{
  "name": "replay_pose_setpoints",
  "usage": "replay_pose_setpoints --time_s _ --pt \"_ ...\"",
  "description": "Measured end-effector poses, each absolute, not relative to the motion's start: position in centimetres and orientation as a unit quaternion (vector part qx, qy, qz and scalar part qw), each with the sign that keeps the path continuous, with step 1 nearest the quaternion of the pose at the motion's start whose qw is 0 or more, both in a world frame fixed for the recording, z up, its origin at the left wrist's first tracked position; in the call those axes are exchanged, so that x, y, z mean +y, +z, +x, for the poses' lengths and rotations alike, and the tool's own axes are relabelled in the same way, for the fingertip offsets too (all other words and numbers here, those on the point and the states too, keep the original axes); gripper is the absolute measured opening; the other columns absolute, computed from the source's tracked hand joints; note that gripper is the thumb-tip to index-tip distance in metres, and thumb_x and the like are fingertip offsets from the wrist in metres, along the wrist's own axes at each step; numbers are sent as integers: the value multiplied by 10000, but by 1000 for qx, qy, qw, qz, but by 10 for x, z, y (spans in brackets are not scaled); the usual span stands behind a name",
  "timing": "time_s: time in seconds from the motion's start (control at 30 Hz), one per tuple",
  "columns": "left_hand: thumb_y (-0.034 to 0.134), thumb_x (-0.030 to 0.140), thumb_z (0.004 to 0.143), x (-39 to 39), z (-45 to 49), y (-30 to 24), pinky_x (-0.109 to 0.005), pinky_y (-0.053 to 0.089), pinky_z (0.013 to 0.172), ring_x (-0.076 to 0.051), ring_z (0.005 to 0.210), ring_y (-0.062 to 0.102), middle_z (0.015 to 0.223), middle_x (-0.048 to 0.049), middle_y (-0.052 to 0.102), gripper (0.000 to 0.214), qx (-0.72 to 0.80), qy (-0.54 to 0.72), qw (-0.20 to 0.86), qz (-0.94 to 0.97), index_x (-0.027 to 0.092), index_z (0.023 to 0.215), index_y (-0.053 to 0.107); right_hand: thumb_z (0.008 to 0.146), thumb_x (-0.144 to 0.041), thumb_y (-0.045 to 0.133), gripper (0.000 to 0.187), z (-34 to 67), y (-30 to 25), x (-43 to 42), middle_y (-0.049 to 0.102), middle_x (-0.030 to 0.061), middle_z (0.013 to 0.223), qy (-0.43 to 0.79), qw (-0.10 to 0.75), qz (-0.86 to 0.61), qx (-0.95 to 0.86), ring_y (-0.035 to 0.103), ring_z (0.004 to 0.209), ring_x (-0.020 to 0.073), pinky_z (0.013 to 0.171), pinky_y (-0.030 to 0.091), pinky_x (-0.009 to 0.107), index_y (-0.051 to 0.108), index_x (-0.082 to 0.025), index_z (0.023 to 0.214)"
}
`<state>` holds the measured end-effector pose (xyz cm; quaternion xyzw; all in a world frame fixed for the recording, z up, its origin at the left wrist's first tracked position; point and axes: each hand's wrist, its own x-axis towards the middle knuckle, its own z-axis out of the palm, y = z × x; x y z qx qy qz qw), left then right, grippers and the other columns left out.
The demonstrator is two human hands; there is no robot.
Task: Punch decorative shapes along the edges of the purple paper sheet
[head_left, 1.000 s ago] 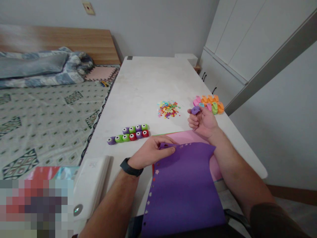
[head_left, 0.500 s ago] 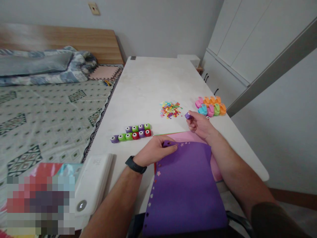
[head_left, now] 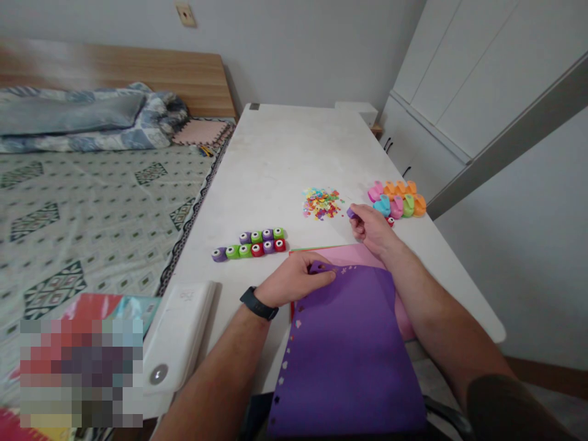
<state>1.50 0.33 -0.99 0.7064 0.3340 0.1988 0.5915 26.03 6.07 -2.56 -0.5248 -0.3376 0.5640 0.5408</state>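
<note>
My left hand (head_left: 296,280), with a black watch on the wrist, pinches the top left corner of a purple sheet (head_left: 344,349) that has small shapes cut along its left edge. The sheet lies over a pink sheet (head_left: 349,252) and hangs off the near edge of the white table (head_left: 285,153). My right hand (head_left: 370,228) is closed round a small purple punch (head_left: 351,212), held just right of a pile of coloured paper bits (head_left: 321,203).
A double row of small purple, green and red punches (head_left: 252,244) lies left of the sheets. Larger pink, orange and green punches (head_left: 397,198) sit near the right edge. A white device (head_left: 177,334) lies at the near left corner. A bed (head_left: 92,184) stands to the left.
My right hand has turned over and moved left from the larger punches toward the paper bits, with the purple punch in it. My left hand has kept its pinch on the purple sheet.
</note>
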Motion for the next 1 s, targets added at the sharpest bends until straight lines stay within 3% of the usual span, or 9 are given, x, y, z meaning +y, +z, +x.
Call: replay_pose_setpoints --time_s 0.2,0.57,1.0 --pt "669 394 888 4 16 -9 -242 469 664 -150 758 629 900 -54 748 297 333 201 582 714 137 996 770 765 -475 780 356 264 -23 57 542 -58 609 589 517 -514 -349 334 424 51 356 160 175 540 -217 812" --pt "676 396 880 3 17 -6 -253 492 695 -171 804 657 933 -66 762 296 333 204 588 709 141 995 773 756 -446 757 330 259 -27 60 480 -80 498 536 531 -560 -342 262 362 40 339 153 175 513 -224 762" --pt "661 425 890 3 16 -10 -245 452 636 -144 721 604 877 -50 734 319 345 194 586 707 138 984 765 796 -541 743 360 269 -18 51 558 -51 608 498 549 -541 -397 366 416 59 365 198 179 562 -236 859"
